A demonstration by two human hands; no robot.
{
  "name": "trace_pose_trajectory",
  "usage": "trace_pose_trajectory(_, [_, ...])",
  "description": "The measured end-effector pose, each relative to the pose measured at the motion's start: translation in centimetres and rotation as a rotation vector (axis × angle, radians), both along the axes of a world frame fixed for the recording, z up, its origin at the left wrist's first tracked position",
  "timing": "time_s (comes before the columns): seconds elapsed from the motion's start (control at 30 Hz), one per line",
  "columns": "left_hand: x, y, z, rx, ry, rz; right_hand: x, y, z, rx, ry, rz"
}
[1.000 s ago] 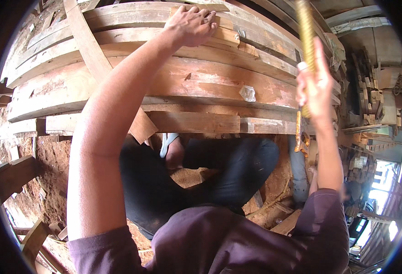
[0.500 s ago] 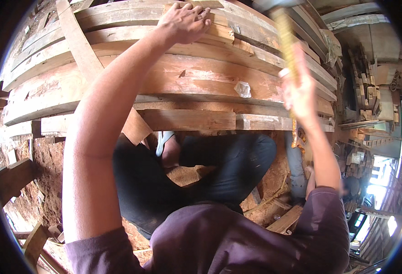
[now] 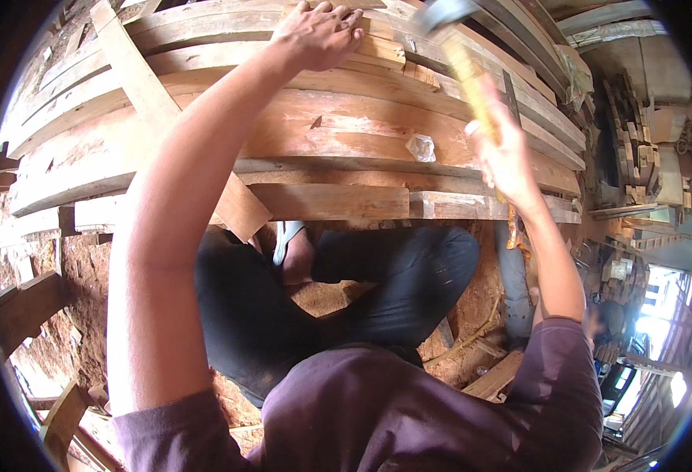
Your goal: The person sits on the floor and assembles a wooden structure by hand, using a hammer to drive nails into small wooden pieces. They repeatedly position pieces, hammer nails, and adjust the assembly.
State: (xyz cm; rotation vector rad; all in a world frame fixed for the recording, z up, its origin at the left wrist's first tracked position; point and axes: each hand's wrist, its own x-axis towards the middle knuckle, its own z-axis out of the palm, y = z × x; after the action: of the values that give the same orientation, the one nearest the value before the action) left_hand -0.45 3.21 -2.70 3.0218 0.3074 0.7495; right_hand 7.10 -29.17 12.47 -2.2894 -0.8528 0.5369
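Note:
My right hand [image 3: 505, 153] is wrapped around the yellow handle of a hammer [image 3: 468, 75], raised over the right part of the timbers. Its metal head is blurred near the top edge. At the top centre my left hand [image 3: 320, 35] bears down on a short wooden piece [image 3: 381, 52], fingers bent over it; the fingertips are partly hidden. That piece lies on the long timber beams [image 3: 338, 118] running across in front of me. A small clear plastic packet [image 3: 421, 148] rests on the nearer beam, between my hands.
A flat plank [image 3: 138, 82] slants across the beams at the left. Shorter blocks [image 3: 330, 202] line the near edge above my folded legs. Wood scraps lie on the earthen floor [image 3: 86, 315]. Stacked timber [image 3: 637, 149] stands at the far right, and another person's leg [image 3: 511, 275] is beside me.
The hammer and my right hand have moved to the left, with the head swinging over the beams. My left hand keeps its place on the wooden piece.

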Motion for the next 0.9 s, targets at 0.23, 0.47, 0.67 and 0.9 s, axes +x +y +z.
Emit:
trace_pose_trajectory(0.23, [0.2, -0.7, 0.6, -0.023, 0.220, 0.117, 2.3, -1.4, 3.5, 0.193, 0.100, 0.099])
trace_pose_trajectory(0.47, [-0.2, 0.2, -0.2, -0.004, -0.020, -0.018, 0.0, -0.2, 0.8, 0.266, 0.018, -0.044])
trace_pose_trajectory(0.67, [0.3, -0.2, -0.1, 0.007, 0.184, 0.117, 1.9, -1.6, -0.2, -0.039, 0.179, 0.086])
trace_pose_trajectory(0.9, [0.4, -0.4, 0.6, -0.133, 0.295, 0.119, 9.3, -1.7, -2.0, 0.046, -0.200, -0.051])
